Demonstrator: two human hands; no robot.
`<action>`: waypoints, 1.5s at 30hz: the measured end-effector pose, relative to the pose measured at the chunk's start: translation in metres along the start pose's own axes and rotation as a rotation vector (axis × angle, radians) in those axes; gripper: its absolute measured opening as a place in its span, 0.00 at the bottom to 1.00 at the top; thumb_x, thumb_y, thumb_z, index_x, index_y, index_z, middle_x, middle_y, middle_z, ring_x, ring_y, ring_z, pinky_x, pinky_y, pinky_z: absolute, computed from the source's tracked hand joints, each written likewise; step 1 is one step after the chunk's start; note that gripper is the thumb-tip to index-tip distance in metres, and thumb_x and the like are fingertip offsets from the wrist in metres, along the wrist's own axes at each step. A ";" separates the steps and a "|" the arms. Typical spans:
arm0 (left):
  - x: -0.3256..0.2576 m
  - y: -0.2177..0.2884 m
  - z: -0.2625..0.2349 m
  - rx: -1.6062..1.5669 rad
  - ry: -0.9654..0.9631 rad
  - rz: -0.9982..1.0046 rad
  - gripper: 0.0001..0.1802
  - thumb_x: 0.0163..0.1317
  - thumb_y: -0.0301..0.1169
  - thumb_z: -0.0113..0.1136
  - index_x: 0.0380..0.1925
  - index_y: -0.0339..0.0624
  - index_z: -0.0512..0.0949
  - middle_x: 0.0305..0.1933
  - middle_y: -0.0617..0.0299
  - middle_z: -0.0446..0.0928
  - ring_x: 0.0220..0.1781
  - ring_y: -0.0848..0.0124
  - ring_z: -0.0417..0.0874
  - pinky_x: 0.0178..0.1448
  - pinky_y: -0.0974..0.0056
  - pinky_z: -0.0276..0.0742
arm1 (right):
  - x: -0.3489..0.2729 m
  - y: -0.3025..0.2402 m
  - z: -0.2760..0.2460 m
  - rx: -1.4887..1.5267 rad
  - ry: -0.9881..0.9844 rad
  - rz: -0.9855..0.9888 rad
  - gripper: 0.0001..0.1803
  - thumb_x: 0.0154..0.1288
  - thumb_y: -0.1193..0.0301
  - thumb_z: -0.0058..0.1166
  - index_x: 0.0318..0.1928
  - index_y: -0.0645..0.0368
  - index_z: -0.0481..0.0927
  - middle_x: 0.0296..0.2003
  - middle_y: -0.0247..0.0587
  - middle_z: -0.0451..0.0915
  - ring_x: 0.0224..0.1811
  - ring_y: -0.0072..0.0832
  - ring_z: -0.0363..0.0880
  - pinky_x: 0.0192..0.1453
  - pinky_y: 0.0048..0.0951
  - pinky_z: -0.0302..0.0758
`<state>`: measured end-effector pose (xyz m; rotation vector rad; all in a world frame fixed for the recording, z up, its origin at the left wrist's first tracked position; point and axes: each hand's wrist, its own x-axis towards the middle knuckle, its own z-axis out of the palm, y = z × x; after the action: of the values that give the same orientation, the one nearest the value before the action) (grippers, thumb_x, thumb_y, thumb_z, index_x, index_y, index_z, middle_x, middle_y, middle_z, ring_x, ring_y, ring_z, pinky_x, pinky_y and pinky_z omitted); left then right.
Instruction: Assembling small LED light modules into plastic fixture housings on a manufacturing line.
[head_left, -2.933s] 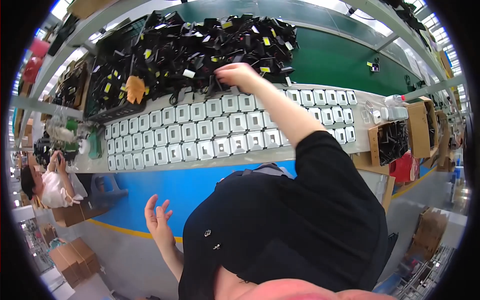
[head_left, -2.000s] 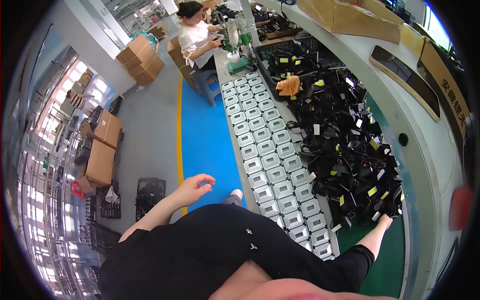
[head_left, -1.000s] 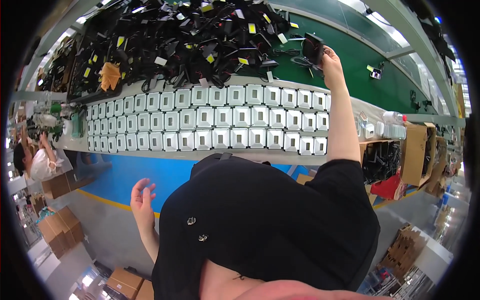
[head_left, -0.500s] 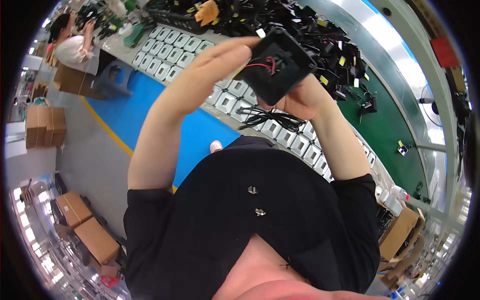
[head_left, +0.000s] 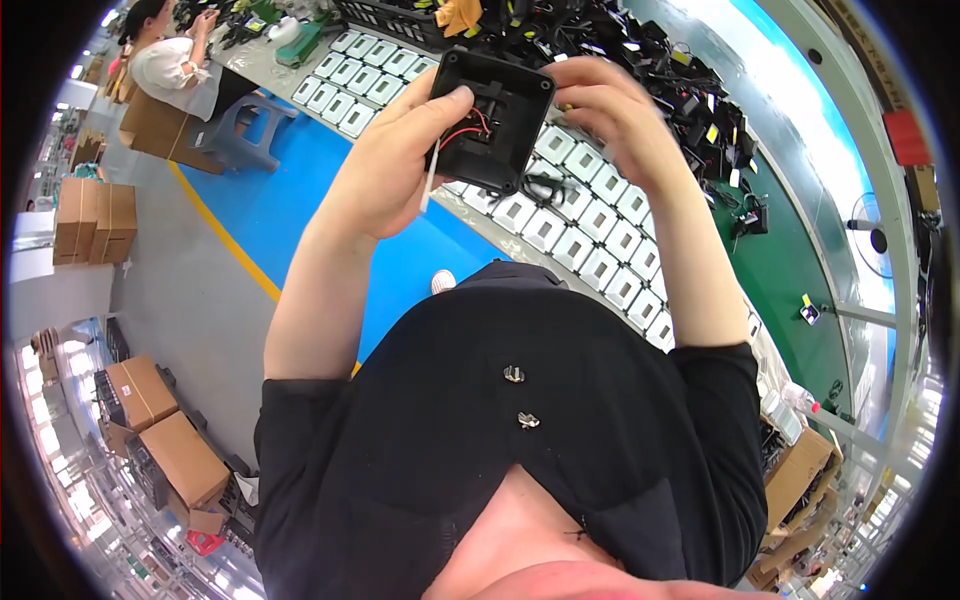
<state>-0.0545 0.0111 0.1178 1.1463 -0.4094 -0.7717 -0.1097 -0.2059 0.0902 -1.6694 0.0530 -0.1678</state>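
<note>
A black square plastic housing (head_left: 512,125) is in my left hand (head_left: 385,165), thumb over its left rim and fingers behind it. Its hollow inside faces up, showing thin red wires (head_left: 462,130) near the thumb. A thin white strip (head_left: 430,180) hangs down beside my left palm. Close to the housing's right edge is my right hand (head_left: 630,125), its fingers bent, spread apart and slightly blurred; I see nothing held in them. Below the housing, part of a black cable (head_left: 545,187) shows over the trays of the table.
Rows of grey-white square parts (head_left: 570,230) cover the table under my hands. A heap of black devices and cables (head_left: 640,60) lies beyond them, beside a black crate (head_left: 390,20). A person (head_left: 172,62) sits at the far left near a grey-blue stool (head_left: 250,130). Cardboard boxes (head_left: 185,455) stand lower left.
The housing has moved left and turned more upright in my left hand. My right hand has come out from beneath it to its right side. The bundled black cable below is now mostly out of sight.
</note>
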 end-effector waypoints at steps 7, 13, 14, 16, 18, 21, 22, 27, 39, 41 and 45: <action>-0.008 0.005 0.012 0.055 0.095 0.057 0.17 0.65 0.37 0.47 0.51 0.42 0.66 0.39 0.67 0.71 0.38 0.83 0.69 0.42 0.73 0.69 | -0.061 -0.065 0.066 -0.544 0.112 -0.686 0.29 0.38 0.69 0.67 0.45 0.57 0.73 0.33 0.39 0.73 0.34 0.32 0.74 0.35 0.28 0.73; -0.015 0.003 0.006 -0.140 0.029 0.123 0.22 0.66 0.35 0.44 0.59 0.39 0.60 0.45 0.63 0.72 0.45 0.78 0.73 0.47 0.70 0.70 | -0.055 -0.059 0.069 -0.384 0.147 -0.542 0.13 0.52 0.84 0.54 0.40 0.63 0.77 0.32 0.35 0.76 0.29 0.17 0.73 0.33 0.18 0.71; -0.017 0.003 0.002 -0.224 -0.007 0.134 0.24 0.67 0.34 0.44 0.60 0.38 0.58 0.47 0.61 0.73 0.47 0.76 0.75 0.49 0.69 0.71 | -0.053 -0.059 0.065 -0.288 0.209 -0.532 0.11 0.53 0.84 0.51 0.38 0.61 0.78 0.30 0.38 0.78 0.29 0.22 0.76 0.30 0.19 0.71; -0.023 0.006 0.001 -0.213 0.012 0.135 0.23 0.64 0.32 0.46 0.58 0.37 0.59 0.45 0.60 0.73 0.46 0.75 0.75 0.49 0.69 0.72 | -0.051 -0.060 0.047 -0.302 0.191 -0.504 0.12 0.54 0.84 0.50 0.39 0.61 0.79 0.30 0.35 0.78 0.30 0.18 0.75 0.33 0.18 0.71; -0.027 0.002 0.000 -0.129 0.036 0.212 0.21 0.62 0.30 0.48 0.55 0.35 0.62 0.45 0.58 0.73 0.46 0.75 0.75 0.48 0.69 0.72 | -0.051 -0.065 0.040 -0.154 0.180 -0.369 0.11 0.54 0.84 0.51 0.39 0.62 0.78 0.30 0.33 0.78 0.31 0.16 0.74 0.35 0.17 0.71; -0.029 0.002 0.002 -0.117 0.011 0.227 0.20 0.63 0.30 0.47 0.53 0.34 0.63 0.45 0.58 0.73 0.47 0.75 0.75 0.49 0.69 0.72 | -0.050 -0.071 0.035 -0.128 0.145 -0.356 0.11 0.54 0.83 0.53 0.39 0.64 0.78 0.31 0.32 0.78 0.31 0.15 0.75 0.37 0.16 0.72; -0.032 0.005 0.013 -0.167 0.072 0.241 0.17 0.66 0.33 0.44 0.51 0.34 0.66 0.44 0.59 0.74 0.46 0.75 0.76 0.50 0.70 0.72 | -0.050 -0.072 0.035 -0.149 0.139 -0.379 0.11 0.53 0.83 0.54 0.40 0.64 0.78 0.31 0.32 0.78 0.31 0.15 0.75 0.37 0.16 0.72; -0.036 0.007 0.014 0.040 0.150 0.229 0.20 0.69 0.39 0.37 0.50 0.35 0.67 0.41 0.59 0.76 0.38 0.74 0.79 0.43 0.70 0.76 | -0.051 -0.083 0.036 -0.670 0.148 -0.772 0.16 0.46 0.87 0.55 0.36 0.57 0.81 0.31 0.40 0.77 0.30 0.29 0.77 0.32 0.22 0.74; -0.030 0.009 0.022 0.151 0.194 0.304 0.13 0.59 0.29 0.56 0.42 0.34 0.71 0.36 0.61 0.76 0.35 0.78 0.78 0.36 0.71 0.77 | -0.053 -0.089 0.033 -1.031 0.075 -0.995 0.12 0.41 0.80 0.59 0.32 0.61 0.79 0.35 0.40 0.77 0.36 0.33 0.77 0.36 0.28 0.74; -0.031 0.013 0.025 0.202 0.210 0.301 0.12 0.59 0.28 0.56 0.41 0.34 0.71 0.35 0.62 0.76 0.35 0.78 0.77 0.37 0.71 0.76 | -0.052 -0.089 0.034 -1.053 0.091 -1.082 0.10 0.42 0.78 0.55 0.31 0.62 0.78 0.34 0.39 0.77 0.36 0.33 0.77 0.35 0.29 0.74; -0.032 0.011 0.030 0.531 0.303 0.408 0.13 0.56 0.26 0.56 0.42 0.36 0.71 0.32 0.63 0.77 0.33 0.78 0.77 0.36 0.72 0.74 | -0.053 -0.091 0.039 -1.099 0.101 -1.172 0.12 0.38 0.75 0.55 0.29 0.62 0.78 0.32 0.37 0.76 0.37 0.31 0.77 0.35 0.27 0.70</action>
<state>-0.0918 0.0165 0.1425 1.5815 -0.5874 -0.1201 -0.1626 -0.1507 0.1726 -2.5769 -0.9250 -1.2851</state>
